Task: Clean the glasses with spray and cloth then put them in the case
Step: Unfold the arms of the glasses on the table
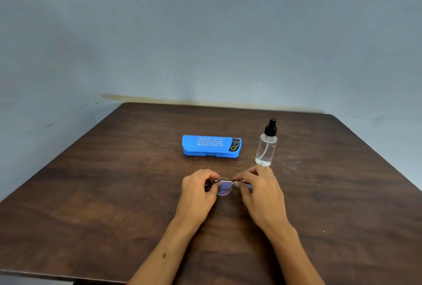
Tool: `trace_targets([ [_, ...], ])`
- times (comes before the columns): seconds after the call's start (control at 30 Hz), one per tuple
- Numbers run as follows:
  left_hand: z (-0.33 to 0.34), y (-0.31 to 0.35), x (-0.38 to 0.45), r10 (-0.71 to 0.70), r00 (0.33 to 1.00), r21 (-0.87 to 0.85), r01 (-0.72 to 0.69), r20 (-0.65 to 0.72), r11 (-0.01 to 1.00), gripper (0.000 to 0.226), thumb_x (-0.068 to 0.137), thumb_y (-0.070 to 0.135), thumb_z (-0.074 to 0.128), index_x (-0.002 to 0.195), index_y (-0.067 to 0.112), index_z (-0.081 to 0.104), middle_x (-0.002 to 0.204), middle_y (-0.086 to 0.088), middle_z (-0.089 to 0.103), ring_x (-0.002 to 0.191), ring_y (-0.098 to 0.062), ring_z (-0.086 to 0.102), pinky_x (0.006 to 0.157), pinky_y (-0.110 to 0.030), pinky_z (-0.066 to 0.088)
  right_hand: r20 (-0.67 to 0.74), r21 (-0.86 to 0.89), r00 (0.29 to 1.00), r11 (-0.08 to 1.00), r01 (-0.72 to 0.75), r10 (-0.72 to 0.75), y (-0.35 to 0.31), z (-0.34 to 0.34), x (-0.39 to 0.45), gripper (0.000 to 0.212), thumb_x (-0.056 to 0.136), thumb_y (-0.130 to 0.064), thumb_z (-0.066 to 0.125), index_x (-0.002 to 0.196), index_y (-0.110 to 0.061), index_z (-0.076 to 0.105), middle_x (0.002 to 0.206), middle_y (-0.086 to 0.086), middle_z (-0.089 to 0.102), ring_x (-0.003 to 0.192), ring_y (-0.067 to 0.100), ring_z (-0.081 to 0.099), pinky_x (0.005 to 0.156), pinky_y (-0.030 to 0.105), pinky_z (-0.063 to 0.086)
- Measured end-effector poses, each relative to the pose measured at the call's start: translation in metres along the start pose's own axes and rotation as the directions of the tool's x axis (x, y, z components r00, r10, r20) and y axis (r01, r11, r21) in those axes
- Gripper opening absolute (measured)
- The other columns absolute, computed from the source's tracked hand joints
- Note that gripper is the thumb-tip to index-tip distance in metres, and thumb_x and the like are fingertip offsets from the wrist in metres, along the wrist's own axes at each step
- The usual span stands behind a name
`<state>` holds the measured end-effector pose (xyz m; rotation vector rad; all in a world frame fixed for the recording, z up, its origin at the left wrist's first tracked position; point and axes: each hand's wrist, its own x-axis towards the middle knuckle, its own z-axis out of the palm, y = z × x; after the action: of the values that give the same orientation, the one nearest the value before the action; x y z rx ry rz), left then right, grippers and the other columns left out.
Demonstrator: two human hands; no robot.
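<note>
**Both hands on the glasses**

The glasses (224,186) sit low over the near middle of the dark wooden worktop (91,193), held between both hands. The left hand (199,190) pinches one end with curled fingers; the right hand (259,191) pinches the other. Beyond them lies the closed blue case (211,145). To its right, near the right hand, the clear spray bottle (266,145) stands upright.

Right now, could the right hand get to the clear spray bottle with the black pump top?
Probably yes: the clear spray bottle with the black pump top stands just beyond the right hand, nothing between, though it grips the metal-framed glasses.
</note>
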<state>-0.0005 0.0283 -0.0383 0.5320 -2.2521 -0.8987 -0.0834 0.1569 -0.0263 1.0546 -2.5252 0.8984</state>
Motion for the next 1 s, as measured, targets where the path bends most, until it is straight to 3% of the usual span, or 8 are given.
trace_targets([
  [0.3,0.003,0.0,0.0,0.034,0.999,0.028,-0.035,0.034,0.999,0.012,0.079,0.011,0.07,0.09,0.016,0.068,0.087,0.006,0.068,0.078,-0.003,0.061,0.073,-0.012,0.048,-0.085,0.064,0.994,0.996,-0.068,0.074,0.002,-0.006,-0.005,0.013,0.085,-0.021,0.065,0.092,-0.03,0.07,0.085,-0.01,0.058,0.084,0.011,0.055,0.061,0.026,0.04],
  [0.43,0.003,0.001,-0.001,-0.016,0.999,-0.051,0.018,0.036,0.999,0.033,0.078,0.01,0.072,0.109,0.02,0.064,0.09,0.006,0.069,0.081,-0.001,0.064,0.079,-0.015,0.052,-0.129,0.034,0.987,0.995,-0.096,0.1,0.003,-0.007,-0.006,0.012,0.085,-0.021,0.063,0.091,-0.029,0.068,0.088,-0.01,0.06,0.081,0.013,0.057,0.057,0.028,0.041],
  [0.53,0.004,0.0,-0.001,-0.037,0.999,-0.071,0.04,0.038,0.997,0.045,0.079,0.011,0.072,0.12,0.02,0.058,0.092,0.004,0.07,0.082,-0.004,0.066,0.083,-0.021,0.054,-0.231,0.114,0.96,0.984,-0.134,0.158,0.007,-0.01,-0.006,0.013,0.086,-0.017,0.063,0.095,-0.024,0.068,0.089,-0.008,0.063,0.073,0.016,0.059,0.057,0.028,0.042],
  [0.67,0.003,0.001,-0.001,0.033,0.999,0.001,-0.033,0.043,0.999,0.027,0.082,0.013,0.07,0.109,0.016,0.067,0.099,0.003,0.069,0.087,-0.003,0.063,0.079,-0.004,0.045,-0.319,0.218,0.92,0.962,-0.164,0.229,0.012,-0.013,-0.007,0.012,0.087,-0.011,0.059,0.096,-0.017,0.065,0.084,-0.004,0.063,0.067,0.019,0.057,0.059,0.031,0.043],
  [0.83,0.005,0.0,-0.001,0.143,0.989,0.125,-0.148,0.046,0.981,0.018,0.085,0.016,0.065,0.102,0.015,0.071,0.095,0.002,0.068,0.087,-0.008,0.061,0.081,-0.026,0.051,-0.336,0.381,0.874,0.899,-0.215,0.351,0.019,-0.016,-0.006,0.012,0.089,-0.01,0.054,0.096,-0.02,0.058,0.08,-0.005,0.064,0.07,0.019,0.061,0.066,0.033,0.047],
  [1.0,0.008,0.0,-0.002,0.258,0.964,0.302,-0.263,0.057,0.916,0.008,0.08,0.017,0.071,0.087,0.015,0.073,0.092,0.001,0.062,0.089,-0.012,0.054,0.069,-0.02,0.043,-0.33,0.454,0.862,0.865,-0.213,0.385,0.015,-0.021,-0.006,0.019,0.087,-0.009,0.055,0.092,-0.027,0.058,0.075,-0.01,0.064,0.068,0.016,0.062,0.066,0.037,0.052],
])
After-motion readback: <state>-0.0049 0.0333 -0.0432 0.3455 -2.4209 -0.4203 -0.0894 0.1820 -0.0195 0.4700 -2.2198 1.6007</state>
